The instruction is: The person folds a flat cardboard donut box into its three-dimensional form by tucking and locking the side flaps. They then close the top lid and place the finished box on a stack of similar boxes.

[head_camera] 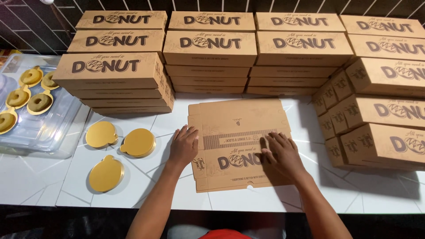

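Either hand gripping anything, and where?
No grip. Left hand and right hand lie open, pressing flat on the unfolded cardboard box, left edge and right-centre.

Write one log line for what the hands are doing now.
left hand: flat on unfolded box | right hand: flat on same box | gold discs: left, untouched

A white table (146,194) with thin crossing lines stands against a dark tiled wall (26,26), brightly lit from above.

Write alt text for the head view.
Both hands, left hand and right hand, press flat on an unfolded brown cardboard box on a white table, amid stacked closed boxes and gold discs.
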